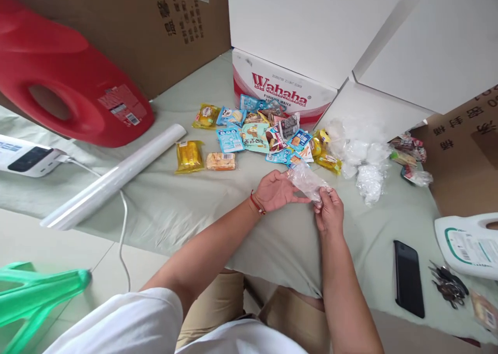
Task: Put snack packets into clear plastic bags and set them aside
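Note:
A clear plastic bag (309, 181), crumpled and see-through, is stretched between my hands above the cloth. My right hand (330, 208) pinches its lower right end between thumb and fingers. My left hand (275, 190) lies palm up with its fingers spread, at the bag's left edge; whether they touch it I cannot tell. Just beyond is a pile of small wrapped snacks (254, 136). Nearer on the left lie a yellow packaged cake (189, 155) and a wrapped bread piece (221, 161). Several crumpled clear bags (369, 180) sit to the right.
A long plastic roll (116, 175), a red jug (78, 79) and a white power strip (27, 155) are at left. A Wahaha carton (280, 86) stands behind the snacks. At right are a phone (409, 278), keys (449, 285) and a white bottle (467, 245).

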Demonstrator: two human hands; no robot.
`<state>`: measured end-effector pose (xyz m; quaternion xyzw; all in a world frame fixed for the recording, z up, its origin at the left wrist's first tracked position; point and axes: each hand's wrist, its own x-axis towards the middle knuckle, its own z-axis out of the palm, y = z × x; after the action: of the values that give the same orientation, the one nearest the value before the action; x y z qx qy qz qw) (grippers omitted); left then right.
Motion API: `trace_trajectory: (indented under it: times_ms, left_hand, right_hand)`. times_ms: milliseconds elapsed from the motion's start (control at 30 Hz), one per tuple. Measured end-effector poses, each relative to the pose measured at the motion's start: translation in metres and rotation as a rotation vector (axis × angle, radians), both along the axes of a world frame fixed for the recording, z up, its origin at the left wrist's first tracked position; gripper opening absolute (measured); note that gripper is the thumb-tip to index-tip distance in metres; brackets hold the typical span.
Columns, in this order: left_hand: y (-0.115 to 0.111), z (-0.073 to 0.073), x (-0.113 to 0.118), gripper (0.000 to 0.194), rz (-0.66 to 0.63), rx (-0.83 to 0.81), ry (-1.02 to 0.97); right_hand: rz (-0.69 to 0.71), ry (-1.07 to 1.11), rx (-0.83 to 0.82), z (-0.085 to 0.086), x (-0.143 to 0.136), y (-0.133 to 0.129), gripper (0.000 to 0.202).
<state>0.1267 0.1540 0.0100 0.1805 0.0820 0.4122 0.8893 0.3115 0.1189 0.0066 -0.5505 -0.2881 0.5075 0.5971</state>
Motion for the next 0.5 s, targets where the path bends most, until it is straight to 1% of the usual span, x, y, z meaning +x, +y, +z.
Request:
trace_trajectory:
  times_ms: [67,133,233,300,367,433,467,500]
  left_hand:
    - [-0.001,-0.001,0.002,0.054,0.05,0.024,0.016]
    - [-0.001,-0.005,0.005,0.056,0.12,0.033,0.096]
    - [0.001,-0.009,0.008,0.045,0.187,0.05,0.192]
    - [0.001,-0.01,0.008,0.04,0.165,0.089,0.217]
    - [0.001,-0.01,0.007,0.043,0.143,0.116,0.22]
    - [0.0,-0.01,0.007,0.053,0.152,0.119,0.213]
    - [0.0,-0.01,0.008,0.057,0.158,0.118,0.229]
    - [0.0,-0.011,0.009,0.056,0.169,0.12,0.273]
  right_hand:
    - [-0.005,-0.002,0.012,-0.002,-0.001,0.0,0.046]
    - [0.051,-0.041,0.022,-0.003,-0.001,-0.002,0.042]
    - [0.193,-0.124,0.05,-0.003,0.001,-0.004,0.036]
    - [0.24,-0.145,0.06,-0.003,0.002,-0.005,0.033]
    - [0.227,-0.128,0.051,-0.003,0.003,-0.005,0.035]
    - [0.186,-0.094,0.025,-0.002,0.002,-0.003,0.039]
    - [0.163,-0.078,0.011,-0.001,0.001,-0.003,0.041]
    - [0.146,-0.065,-0.002,0.0,0.0,-0.002,0.043]
